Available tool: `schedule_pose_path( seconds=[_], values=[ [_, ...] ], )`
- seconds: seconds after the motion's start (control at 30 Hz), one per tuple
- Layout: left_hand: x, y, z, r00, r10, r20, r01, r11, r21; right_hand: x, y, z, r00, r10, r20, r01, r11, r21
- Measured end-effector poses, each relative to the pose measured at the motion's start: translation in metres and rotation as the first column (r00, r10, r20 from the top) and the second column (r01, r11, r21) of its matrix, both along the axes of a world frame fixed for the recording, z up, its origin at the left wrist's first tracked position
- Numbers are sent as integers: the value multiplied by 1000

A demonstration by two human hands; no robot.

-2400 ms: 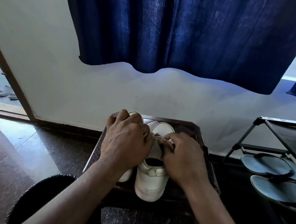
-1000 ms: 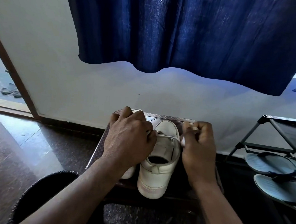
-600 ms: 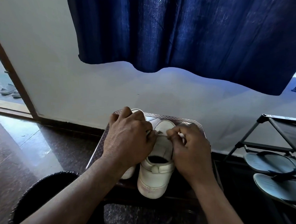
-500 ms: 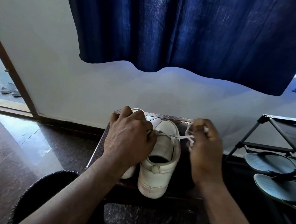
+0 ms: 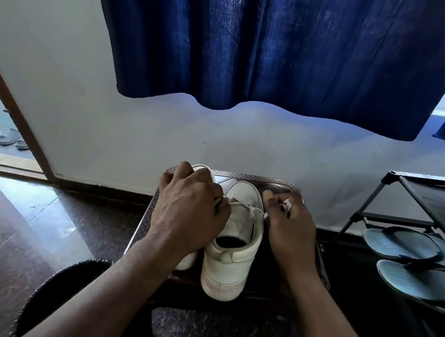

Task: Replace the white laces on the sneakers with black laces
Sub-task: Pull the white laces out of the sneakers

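Head view: in the lower middle of the frame a white sneaker [image 5: 231,260] is standing heel toward the camera on a stool [image 5: 254,176], with a second sneaker [image 5: 187,262] just to its left, mostly hidden. The left hand [image 5: 187,213] is lying over that second sneaker with its fingers curled, and appears to be pinching the left end of the white lace [image 5: 255,210] where it is leaving the eyelets. The right hand [image 5: 288,224], just right of the sneaker, is gripping the other end, and a white bit is showing between its fingers [image 5: 279,198]. The lace is running taut across the tongue between them. No black lace is showing.

The step looks like drawing the white lace out of the top eyelets. To do it well, the left hand should be bracing the sneaker while the right is pulling straight out along the eyelet's line, one crossing at a time, so the frayed strand is not snagging.

A blue curtain [image 5: 275,54] is hanging across the top. Sandals [image 5: 406,247] are lying under a rack [image 5: 423,186] at the right edge.
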State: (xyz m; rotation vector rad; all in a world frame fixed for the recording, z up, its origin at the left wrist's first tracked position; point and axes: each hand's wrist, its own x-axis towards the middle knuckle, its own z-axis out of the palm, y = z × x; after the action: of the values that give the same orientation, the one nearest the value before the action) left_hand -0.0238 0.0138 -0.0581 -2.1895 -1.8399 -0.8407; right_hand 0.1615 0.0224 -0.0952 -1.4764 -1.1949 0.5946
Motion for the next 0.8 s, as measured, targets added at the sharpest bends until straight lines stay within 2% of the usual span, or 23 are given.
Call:
schedule_pose_path(
  seconds=[0.07, 0.1, 0.2, 0.27, 0.37, 0.5, 0.67, 0.8],
  values=[
    [1, -1, 2, 1000, -2, -14, 2, 1000, -6, 0, -1, -2, 987, 7, 164, -6, 1000, -10],
    [1, -1, 2, 1000, -1, -26, 1, 1000, -4, -1, -2, -3, 982, 23, 186, -23, 1000, 0],
    [-2, 0, 1, 1000, 6, -24, -6, 1000, 12, -4, -8, -3, 987, 38, 154, -52, 995, 88],
    [-3, 1, 5, 999, 5, 44, -5, 1000, 15, -5, -11, -1, 992, 55, 114, -71, 987, 143],
    [1, 3, 17, 992, 6, 126, -3, 1000, -25, -6, -14, 0, 984, 133, 118, -147, 983, 113],
    [16, 6, 26, 1000, -3, 24, 7, 985, -173, -10, -21, -1, 968, 137, 209, -156, 985, 79],
    [29, 6, 27, 975, -166, -150, 101, 924, -368, -12, -28, 4, 934, 43, 355, -60, 998, 35],
    [31, 5, 25, 968, -167, -187, 94, 933, -348, -10, -30, 7, 943, 58, 329, -80, 995, 55]
  ],
)
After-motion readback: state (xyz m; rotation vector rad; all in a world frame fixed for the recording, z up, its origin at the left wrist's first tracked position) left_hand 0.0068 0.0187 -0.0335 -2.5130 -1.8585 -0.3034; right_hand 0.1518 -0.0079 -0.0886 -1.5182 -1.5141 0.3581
